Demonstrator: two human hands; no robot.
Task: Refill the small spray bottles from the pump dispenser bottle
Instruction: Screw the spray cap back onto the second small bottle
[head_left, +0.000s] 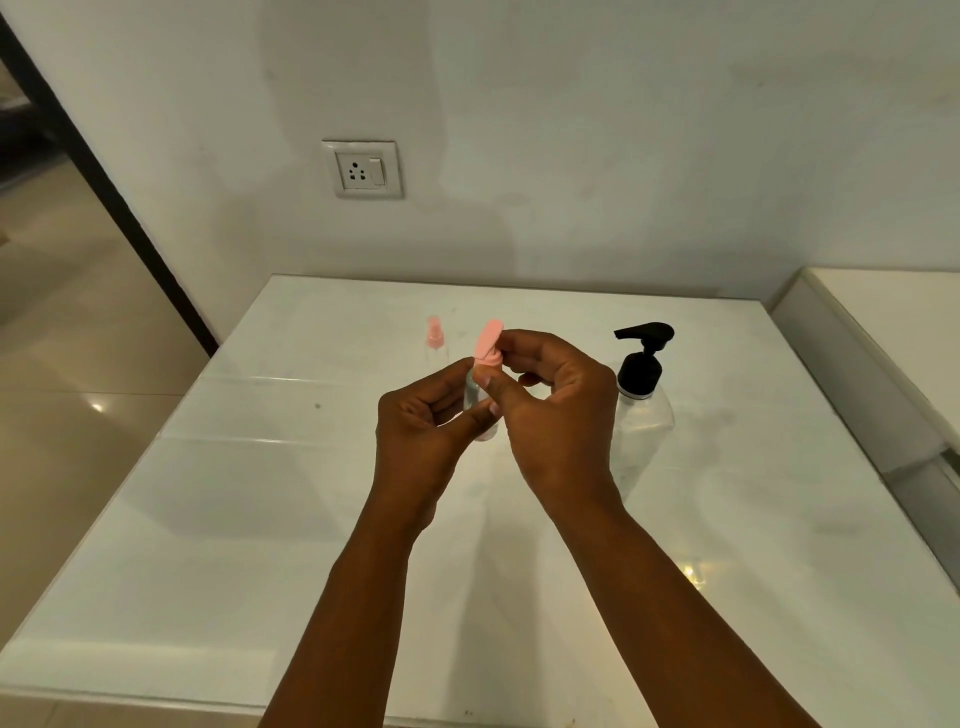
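Fingers of the left hand (423, 415) curl round the clear body of a small transparent spray bottle with a pink top (480, 395), the thumb pressed on its near side and the fingertips wrapped behind, so this grip is closed on the bottle itself. The right hand (556, 410) meets it from the other side: its thumb lies against the bottle's neck and its curled fingers pinch the pink spray head (490, 340), which tilts up and slightly to the right above the knuckles. Whether that head is seated on the neck or lifted free of it cannot be told. Both forearms reach forward from the bottom of the view and converge, the wrists raised so that the bottle hangs above the glossy white tabletop (234, 519) near its middle. The bottle's long axis stands close to upright, top away from the person, base downward. Behind it to the left a second small clear spray bottle with a pink cap (435, 340) stands upright on the tabletop. To the right, just beside the right hand, a larger clear pump dispenser bottle with a black pump head (641, 395) stands upright, its spout pointing left.
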